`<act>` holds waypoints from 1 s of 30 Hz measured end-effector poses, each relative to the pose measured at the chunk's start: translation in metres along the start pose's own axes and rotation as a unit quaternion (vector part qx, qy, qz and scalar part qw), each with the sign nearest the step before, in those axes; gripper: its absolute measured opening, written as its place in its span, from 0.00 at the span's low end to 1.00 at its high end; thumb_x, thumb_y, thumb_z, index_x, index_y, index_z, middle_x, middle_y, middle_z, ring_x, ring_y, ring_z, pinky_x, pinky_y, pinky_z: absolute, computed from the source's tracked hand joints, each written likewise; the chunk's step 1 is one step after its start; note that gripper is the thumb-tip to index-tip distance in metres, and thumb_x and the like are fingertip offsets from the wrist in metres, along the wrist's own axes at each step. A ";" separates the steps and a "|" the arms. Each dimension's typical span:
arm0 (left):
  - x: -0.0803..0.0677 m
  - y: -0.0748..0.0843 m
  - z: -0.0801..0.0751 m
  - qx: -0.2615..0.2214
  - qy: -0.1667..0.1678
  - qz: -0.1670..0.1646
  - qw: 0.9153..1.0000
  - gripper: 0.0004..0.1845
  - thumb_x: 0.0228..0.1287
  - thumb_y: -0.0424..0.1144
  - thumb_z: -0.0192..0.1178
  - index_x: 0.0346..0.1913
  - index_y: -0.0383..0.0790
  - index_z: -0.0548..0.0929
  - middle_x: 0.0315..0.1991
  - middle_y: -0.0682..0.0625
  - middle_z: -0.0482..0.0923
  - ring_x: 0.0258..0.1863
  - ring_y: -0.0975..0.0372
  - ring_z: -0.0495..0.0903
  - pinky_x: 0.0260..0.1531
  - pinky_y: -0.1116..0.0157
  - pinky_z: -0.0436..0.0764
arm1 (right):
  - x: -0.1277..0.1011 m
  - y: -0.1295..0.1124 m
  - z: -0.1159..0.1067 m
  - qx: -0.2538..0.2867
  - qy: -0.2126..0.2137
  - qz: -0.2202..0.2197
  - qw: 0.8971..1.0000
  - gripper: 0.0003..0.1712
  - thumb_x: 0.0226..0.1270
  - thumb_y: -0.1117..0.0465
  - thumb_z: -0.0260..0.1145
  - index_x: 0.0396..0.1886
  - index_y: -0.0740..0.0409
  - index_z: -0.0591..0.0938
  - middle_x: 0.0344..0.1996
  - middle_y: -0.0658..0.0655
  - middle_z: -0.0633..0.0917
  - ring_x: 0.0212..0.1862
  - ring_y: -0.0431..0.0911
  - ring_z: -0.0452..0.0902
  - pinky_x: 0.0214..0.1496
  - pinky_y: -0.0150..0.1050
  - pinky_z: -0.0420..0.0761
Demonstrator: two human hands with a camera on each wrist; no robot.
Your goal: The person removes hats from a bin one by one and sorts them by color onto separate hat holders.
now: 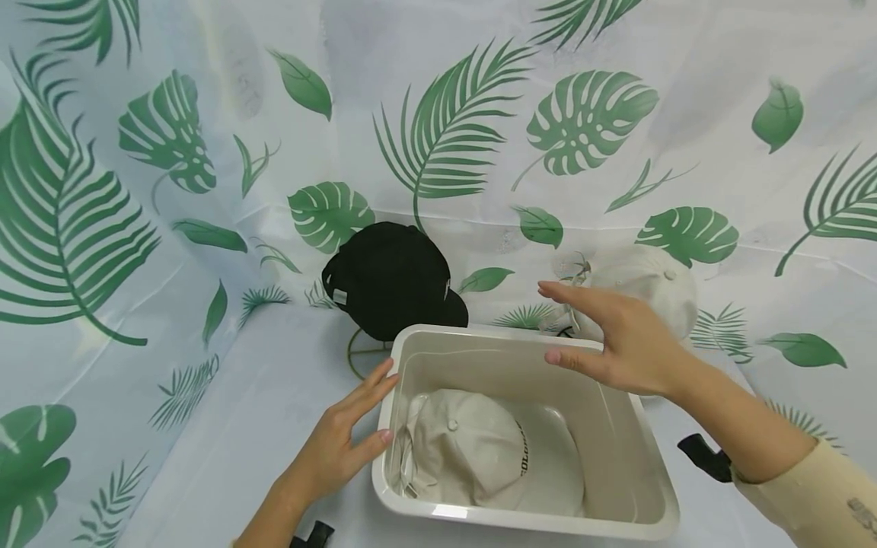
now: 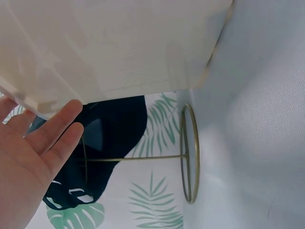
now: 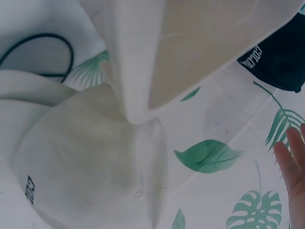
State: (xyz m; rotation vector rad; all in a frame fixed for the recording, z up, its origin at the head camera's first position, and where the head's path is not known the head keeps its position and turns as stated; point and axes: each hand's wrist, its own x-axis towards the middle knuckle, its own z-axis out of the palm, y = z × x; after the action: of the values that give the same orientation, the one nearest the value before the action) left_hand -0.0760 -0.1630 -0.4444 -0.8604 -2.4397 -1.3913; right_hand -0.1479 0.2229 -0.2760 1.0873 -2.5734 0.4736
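Cream rectangular plastic bin [image 1: 620, 457] is sitting on the leaf-print tabletop [image 1: 274, 396], holding a beige cotton cap [image 1: 473, 449]. Left hand [image 1: 342, 441], grip released, is pressing flat fingers against its left wall; right hand [image 1: 620, 342] is hovering released above the far rim, before a white cap [image 1: 651, 285] and black cap [image 1: 387, 278].

Left hand [image 1: 339, 441]: fingers straight, together, palm turned inward, low. Right hand [image 1: 620, 339]: raised, fingers extended, thumb spread; forearm sleeved at lower right.
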 end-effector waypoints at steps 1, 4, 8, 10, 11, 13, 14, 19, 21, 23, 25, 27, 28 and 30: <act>0.000 0.000 0.000 0.000 0.000 -0.001 1.000 0.36 0.67 0.37 0.63 0.79 0.42 0.69 0.83 0.49 0.57 0.78 0.52 0.64 0.72 0.52 0.69 | -0.003 0.000 0.001 0.000 -0.001 0.000 1.000 0.49 0.56 0.49 0.81 0.77 0.49 0.73 0.67 0.52 0.83 0.63 0.55 0.82 0.59 0.57 0.79; 0.001 0.001 0.000 -0.004 0.000 -0.005 1.000 0.36 0.66 0.37 0.63 0.79 0.42 0.69 0.83 0.49 0.57 0.78 0.52 0.64 0.72 0.50 0.69 | -0.010 -0.001 0.006 0.008 -0.003 0.000 1.000 0.54 0.53 0.49 0.82 0.80 0.49 0.69 0.66 0.50 0.83 0.61 0.53 0.83 0.58 0.54 0.79; 0.000 0.002 0.001 -0.013 -0.001 -0.011 1.000 0.37 0.67 0.37 0.62 0.79 0.44 0.69 0.83 0.49 0.57 0.78 0.52 0.63 0.72 0.49 0.69 | -0.020 -0.001 0.013 0.014 -0.001 -0.006 1.000 0.62 0.49 0.48 0.84 0.83 0.50 0.63 0.63 0.50 0.85 0.57 0.51 0.85 0.54 0.52 0.81; 0.000 0.002 0.001 -0.015 -0.001 -0.013 1.000 0.37 0.67 0.37 0.62 0.79 0.45 0.69 0.83 0.50 0.57 0.78 0.52 0.63 0.72 0.48 0.69 | -0.024 -0.001 0.017 0.013 0.003 -0.012 1.000 0.63 0.49 0.46 0.84 0.83 0.50 0.63 0.61 0.49 0.86 0.55 0.49 0.86 0.52 0.49 0.81; 0.000 0.002 0.001 -0.015 0.000 -0.012 1.000 0.37 0.67 0.38 0.62 0.79 0.45 0.69 0.83 0.50 0.57 0.78 0.52 0.63 0.72 0.47 0.69 | -0.026 -0.001 0.019 0.010 0.005 -0.015 1.000 0.63 0.50 0.44 0.84 0.83 0.50 0.63 0.61 0.49 0.86 0.54 0.49 0.86 0.52 0.48 0.81; 0.001 0.002 0.002 -0.013 0.001 -0.009 1.000 0.36 0.67 0.38 0.61 0.79 0.45 0.69 0.83 0.50 0.57 0.78 0.51 0.63 0.71 0.45 0.69 | -0.029 -0.001 0.022 0.007 0.009 -0.022 1.000 0.62 0.50 0.42 0.83 0.82 0.51 0.65 0.60 0.47 0.87 0.54 0.48 0.86 0.52 0.43 0.80; 0.001 0.002 0.002 -0.014 0.001 -0.008 1.000 0.36 0.68 0.38 0.61 0.79 0.44 0.69 0.83 0.50 0.57 0.78 0.51 0.63 0.71 0.44 0.69 | -0.031 -0.001 0.024 0.007 0.010 -0.023 1.000 0.61 0.51 0.40 0.83 0.82 0.51 0.65 0.60 0.47 0.87 0.54 0.48 0.86 0.52 0.41 0.80; 0.001 0.001 0.002 -0.013 0.001 -0.006 1.000 0.35 0.68 0.38 0.61 0.79 0.43 0.69 0.83 0.49 0.57 0.78 0.51 0.63 0.71 0.44 0.70 | -0.037 -0.002 0.033 0.006 -0.004 -0.023 1.000 0.61 0.52 0.39 0.82 0.82 0.51 0.65 0.62 0.47 0.85 0.57 0.48 0.85 0.54 0.43 0.80; 0.001 0.001 0.002 -0.014 0.001 -0.007 1.000 0.36 0.68 0.38 0.61 0.79 0.43 0.69 0.83 0.49 0.57 0.78 0.51 0.63 0.71 0.44 0.69 | -0.039 -0.002 0.038 0.007 -0.013 -0.021 1.000 0.61 0.52 0.40 0.82 0.82 0.52 0.65 0.63 0.47 0.85 0.58 0.48 0.85 0.54 0.47 0.81; 0.001 0.002 0.002 -0.012 0.003 -0.006 1.000 0.36 0.68 0.38 0.61 0.79 0.43 0.69 0.83 0.49 0.57 0.78 0.51 0.63 0.70 0.42 0.70 | -0.041 -0.003 0.044 0.013 -0.020 -0.019 1.000 0.61 0.52 0.41 0.82 0.83 0.51 0.64 0.64 0.47 0.84 0.59 0.48 0.84 0.55 0.48 0.81; 0.001 0.002 0.002 -0.014 0.003 -0.008 1.000 0.36 0.68 0.38 0.61 0.79 0.44 0.69 0.83 0.49 0.57 0.78 0.51 0.63 0.70 0.42 0.70 | -0.042 -0.004 0.050 0.023 -0.021 -0.028 0.999 0.61 0.53 0.40 0.82 0.83 0.52 0.63 0.64 0.48 0.84 0.59 0.48 0.84 0.58 0.47 0.80; 0.001 0.001 0.002 -0.014 0.003 -0.008 1.000 0.36 0.67 0.38 0.61 0.79 0.44 0.69 0.83 0.49 0.57 0.78 0.51 0.63 0.69 0.41 0.70 | -0.042 -0.005 0.056 0.033 -0.016 -0.043 0.998 0.60 0.56 0.38 0.80 0.83 0.54 0.63 0.63 0.49 0.85 0.59 0.49 0.84 0.61 0.45 0.78; 0.001 0.001 0.002 -0.015 0.002 -0.008 1.000 0.36 0.67 0.38 0.61 0.79 0.44 0.69 0.83 0.49 0.57 0.78 0.51 0.63 0.70 0.41 0.70 | -0.042 -0.005 0.059 0.035 -0.015 -0.050 0.998 0.59 0.57 0.36 0.79 0.82 0.56 0.64 0.63 0.49 0.84 0.60 0.49 0.83 0.61 0.44 0.78; 0.000 0.001 0.002 -0.015 0.002 -0.009 1.000 0.36 0.67 0.38 0.61 0.79 0.43 0.69 0.83 0.49 0.57 0.78 0.51 0.63 0.70 0.43 0.69 | -0.042 -0.007 0.065 0.036 -0.013 -0.064 0.997 0.58 0.59 0.34 0.77 0.81 0.58 0.66 0.63 0.50 0.84 0.59 0.49 0.84 0.61 0.45 0.78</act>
State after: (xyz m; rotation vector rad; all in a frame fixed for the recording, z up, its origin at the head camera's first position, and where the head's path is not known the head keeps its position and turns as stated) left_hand -0.0758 -0.1610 -0.4449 -0.8444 -2.4356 -1.4370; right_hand -0.1250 0.2180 -0.3501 1.2835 -2.5061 0.5273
